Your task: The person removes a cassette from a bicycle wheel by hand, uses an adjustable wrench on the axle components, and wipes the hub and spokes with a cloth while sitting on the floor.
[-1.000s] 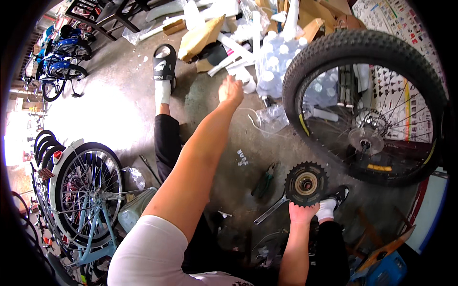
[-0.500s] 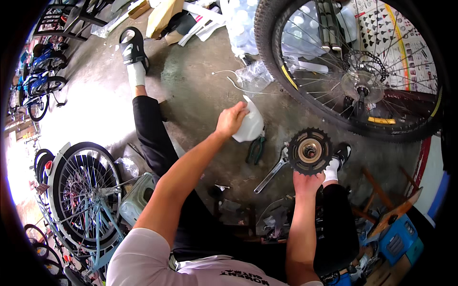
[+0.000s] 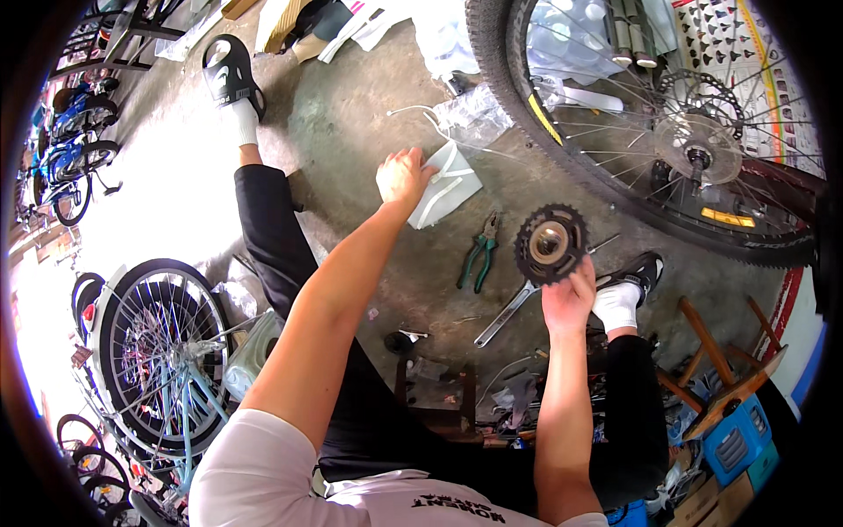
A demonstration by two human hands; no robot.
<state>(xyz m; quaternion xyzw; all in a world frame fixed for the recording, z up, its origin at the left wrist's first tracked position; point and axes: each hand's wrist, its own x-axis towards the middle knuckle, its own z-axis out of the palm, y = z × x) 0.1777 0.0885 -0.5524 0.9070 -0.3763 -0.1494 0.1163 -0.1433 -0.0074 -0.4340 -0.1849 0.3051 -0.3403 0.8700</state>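
My right hand (image 3: 569,299) grips a freewheel sprocket cluster (image 3: 533,250) by its lower edge, with its bronze-coloured hub ring facing up. My left hand (image 3: 404,180) has its fingers closed on the edge of a thin white plastic wrapper (image 3: 455,195), low over the concrete floor. Between the hands lie green-handled pliers (image 3: 479,255), their jaws pointing away from me. An adjustable wrench (image 3: 505,318) lies beneath the freewheel, its head partly hidden. A thin metal rod (image 3: 604,243) shows beyond my right fingers.
A large bicycle wheel (image 3: 496,88) with a disc rotor occupies the far right. Clear plastic film (image 3: 474,114) and a white strip lie beyond the wrapper. A light-blue bicycle (image 3: 187,395) stands at left. Near my right leg are a wooden stool (image 3: 733,395) and a blue box (image 3: 736,443).
My left hand has moved left and farther away with the wrapper, uncovering the pliers. The freewheel has shifted slightly left and away in my right hand, and tilted.
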